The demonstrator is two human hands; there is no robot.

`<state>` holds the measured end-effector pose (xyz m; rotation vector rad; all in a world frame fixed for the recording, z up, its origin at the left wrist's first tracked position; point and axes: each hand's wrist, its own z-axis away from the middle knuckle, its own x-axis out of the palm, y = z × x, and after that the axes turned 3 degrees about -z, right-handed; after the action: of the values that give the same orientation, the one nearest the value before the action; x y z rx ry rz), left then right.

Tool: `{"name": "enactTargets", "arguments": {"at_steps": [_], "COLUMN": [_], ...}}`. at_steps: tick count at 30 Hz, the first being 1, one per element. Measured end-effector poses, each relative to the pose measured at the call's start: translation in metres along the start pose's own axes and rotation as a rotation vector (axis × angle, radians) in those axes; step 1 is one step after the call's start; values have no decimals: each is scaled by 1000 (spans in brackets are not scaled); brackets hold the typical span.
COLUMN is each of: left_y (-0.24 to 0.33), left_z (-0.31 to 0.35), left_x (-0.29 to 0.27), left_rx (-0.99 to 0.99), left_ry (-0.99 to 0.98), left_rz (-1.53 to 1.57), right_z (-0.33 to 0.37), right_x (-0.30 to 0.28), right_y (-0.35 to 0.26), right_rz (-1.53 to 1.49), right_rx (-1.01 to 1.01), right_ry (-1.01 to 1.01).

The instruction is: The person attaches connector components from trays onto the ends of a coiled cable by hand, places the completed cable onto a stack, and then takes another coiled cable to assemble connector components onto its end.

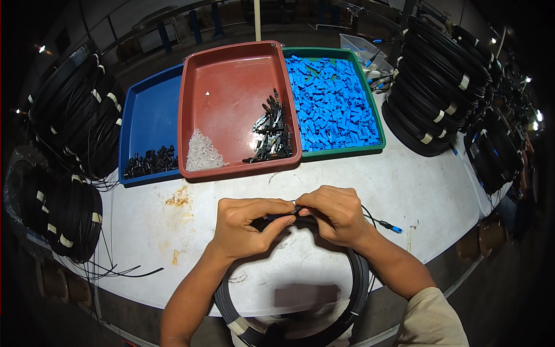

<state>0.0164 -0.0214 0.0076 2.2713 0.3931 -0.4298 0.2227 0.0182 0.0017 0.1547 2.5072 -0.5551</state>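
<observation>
My left hand (251, 224) and my right hand (334, 213) meet above the table, both closed in a pinch. Between their fingertips is a small black cable connector (297, 209), mostly covered by the fingers; its exact shape cannot be made out. Below the hands, a coil of black cable (359, 277) hangs over the table's near edge, bound with a pale tape band at its lower left. To the right of my right hand, a loose cable end carries a black connector with a blue tip (391, 226).
Behind the hands stand a blue tray (151, 104) with black parts, a red tray (231, 75) with clear pieces and dark parts, and a green tray (341, 151) full of blue connector pieces. Black cable coils (78, 118) are stacked left, and more coils (439, 81) right.
</observation>
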Motion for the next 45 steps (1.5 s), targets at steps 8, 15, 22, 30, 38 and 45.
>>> {"name": "enactTargets", "arguments": {"at_steps": [8,15,22,30,38,45], "left_y": [-7,-5,9,3,6,7], "left_z": [4,3,-2,1,5,-4], "left_x": [-2,1,-9,-13,-2,-7], "left_rx": [59,70,523,522,-243,771], "left_ry": [0,-1,-143,-110,-67,-118], "left_rz": [16,15,-413,-458,211,-637], "right_z": [-4,-1,5,3,1,4], "right_x": [3,-1,0,3,-4,2], "right_y": [-2,-4,-2,0,-5,0], "right_rz": [-46,58,-13,-242,102,-167], "right_rx": [-47,-104,1,174,-144,188], "right_ry": [73,48,33,-15,58,-69]}}
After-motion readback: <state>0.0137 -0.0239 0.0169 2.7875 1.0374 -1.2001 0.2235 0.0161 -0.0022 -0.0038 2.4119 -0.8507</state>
